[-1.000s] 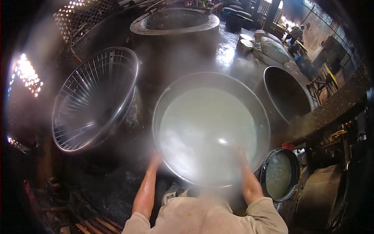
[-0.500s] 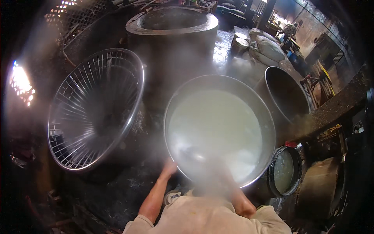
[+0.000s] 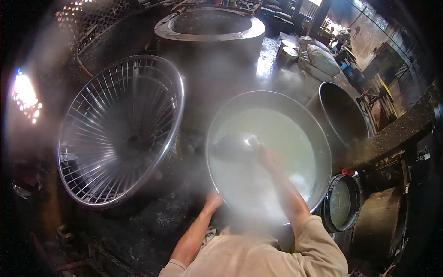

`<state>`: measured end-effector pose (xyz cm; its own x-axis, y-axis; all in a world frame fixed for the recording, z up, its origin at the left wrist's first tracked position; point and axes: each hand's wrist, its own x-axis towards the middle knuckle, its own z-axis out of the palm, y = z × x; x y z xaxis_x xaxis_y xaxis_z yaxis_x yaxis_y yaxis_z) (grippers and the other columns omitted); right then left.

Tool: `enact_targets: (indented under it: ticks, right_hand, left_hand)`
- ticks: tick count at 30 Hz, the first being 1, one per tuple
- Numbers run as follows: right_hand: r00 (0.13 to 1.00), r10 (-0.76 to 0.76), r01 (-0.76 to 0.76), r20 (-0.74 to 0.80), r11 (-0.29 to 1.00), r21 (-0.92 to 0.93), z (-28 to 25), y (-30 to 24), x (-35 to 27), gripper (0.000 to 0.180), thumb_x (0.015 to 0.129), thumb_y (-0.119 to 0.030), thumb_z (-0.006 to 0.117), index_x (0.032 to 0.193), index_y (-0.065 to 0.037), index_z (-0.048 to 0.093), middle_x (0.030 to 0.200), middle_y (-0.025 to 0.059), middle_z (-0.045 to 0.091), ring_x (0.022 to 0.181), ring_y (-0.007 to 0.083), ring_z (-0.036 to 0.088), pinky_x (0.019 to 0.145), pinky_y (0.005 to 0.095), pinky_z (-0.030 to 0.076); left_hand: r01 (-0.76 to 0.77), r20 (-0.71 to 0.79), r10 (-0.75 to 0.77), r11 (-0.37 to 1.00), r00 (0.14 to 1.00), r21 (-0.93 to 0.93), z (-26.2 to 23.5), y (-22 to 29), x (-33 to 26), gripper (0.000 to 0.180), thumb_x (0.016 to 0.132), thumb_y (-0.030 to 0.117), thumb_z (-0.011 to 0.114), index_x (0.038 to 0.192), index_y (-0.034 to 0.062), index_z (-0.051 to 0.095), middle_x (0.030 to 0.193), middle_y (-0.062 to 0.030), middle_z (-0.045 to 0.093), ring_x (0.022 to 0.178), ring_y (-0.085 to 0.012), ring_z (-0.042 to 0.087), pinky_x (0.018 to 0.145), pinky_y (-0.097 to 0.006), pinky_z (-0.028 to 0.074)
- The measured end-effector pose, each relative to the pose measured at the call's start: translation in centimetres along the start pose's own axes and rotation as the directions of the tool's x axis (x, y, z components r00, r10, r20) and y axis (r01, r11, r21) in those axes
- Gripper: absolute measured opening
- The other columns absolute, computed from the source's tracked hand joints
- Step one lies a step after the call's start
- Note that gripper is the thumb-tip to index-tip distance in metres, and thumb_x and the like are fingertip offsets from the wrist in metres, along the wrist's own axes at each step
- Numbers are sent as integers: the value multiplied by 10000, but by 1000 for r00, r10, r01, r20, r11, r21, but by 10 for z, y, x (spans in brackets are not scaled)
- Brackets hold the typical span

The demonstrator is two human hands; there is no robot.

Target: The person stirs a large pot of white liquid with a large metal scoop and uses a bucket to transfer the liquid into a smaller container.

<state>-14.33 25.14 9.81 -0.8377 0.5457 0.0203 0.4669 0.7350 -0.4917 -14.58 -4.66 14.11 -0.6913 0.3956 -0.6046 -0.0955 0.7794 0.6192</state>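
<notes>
A large round metal vat (image 3: 271, 98) stands in front of me, holding cloudy whitish liquid (image 3: 288, 134). Its near left rim is gripped by my left hand (image 3: 213, 201), fingers closed round the edge. Over the liquid my right hand (image 3: 264, 154) reaches in, closed on the edge of a shiny rounded metal bowl (image 3: 230, 147). Steam veils the bowl, so I cannot tell how deep it sits or what is in it. Some fingers of the right hand are blurred by the steam.
To the left tilts a wide slatted metal basin (image 3: 99, 120). A round-rimmed stone well (image 3: 164, 33) stands at the far side. On the right are an upright metal drum (image 3: 339, 108), a dark bucket of liquid (image 3: 340, 203) and stacked sacks (image 3: 321, 60). A person (image 3: 342, 37) is far off.
My right hand has moved forward and up from the vat's near edge, and the bowl has moved farther across the vat with it. My left hand stays on the rim. The view has shifted slightly.
</notes>
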Motion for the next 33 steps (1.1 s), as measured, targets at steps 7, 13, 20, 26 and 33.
enact_targets:
  ticks: [7, 13, 20, 26, 33]
  right_hand:
    - [964, 134, -106, 232, 986, -128, 9, 7, -45, 320, 608, -96, 604, 911, -21, 532, 947, 183, 558, 904, 343, 522, 780, 417, 423]
    - [918, 250, -214, 307, 966, -147, 23, 125, -108, 308, 600, -94, 609, 887, 0, 551, 913, 184, 570, 907, 338, 526, 775, 414, 427]
    - [890, 326, -258, 319, 937, -237, -27, 188, -184, 292, 661, -93, 521, 936, 1, 530, 934, 197, 562, 905, 335, 529, 779, 414, 425]
    - [857, 381, -286, 347, 912, -294, -175, 182, -213, 375, 671, -135, 570, 1023, -29, 497, 952, 181, 563, 890, 314, 543, 770, 390, 431]
    - [945, 156, -160, 286, 987, -9, -297, 129, -164, 384, 832, -340, 385, 1039, -48, 521, 933, 234, 543, 890, 376, 520, 752, 395, 420]
  left_hand:
    - [-29, -211, 25, 999, 977, -14, 15, -28, 9, 341, 711, 238, 514, 866, -61, 563, 880, -265, 556, 864, -380, 540, 724, -429, 427]
    - [-37, -76, 34, 999, 997, -39, 14, -8, 6, 381, 747, 237, 540, 969, -70, 506, 963, -282, 523, 947, -373, 507, 785, -415, 401]
    - [-107, -178, 91, 991, 980, -81, 46, -74, 49, 354, 767, 234, 454, 909, -80, 533, 845, -252, 570, 778, -345, 572, 668, -421, 434]
    - [-119, -237, 110, 993, 965, -22, 48, -41, 31, 313, 780, 218, 451, 863, -69, 544, 824, -213, 577, 772, -266, 556, 660, -398, 423]
    - [-35, -430, -6, 996, 903, -86, 64, -73, 42, 354, 800, 202, 441, 1037, -60, 465, 970, -198, 544, 908, -252, 519, 750, -388, 405]
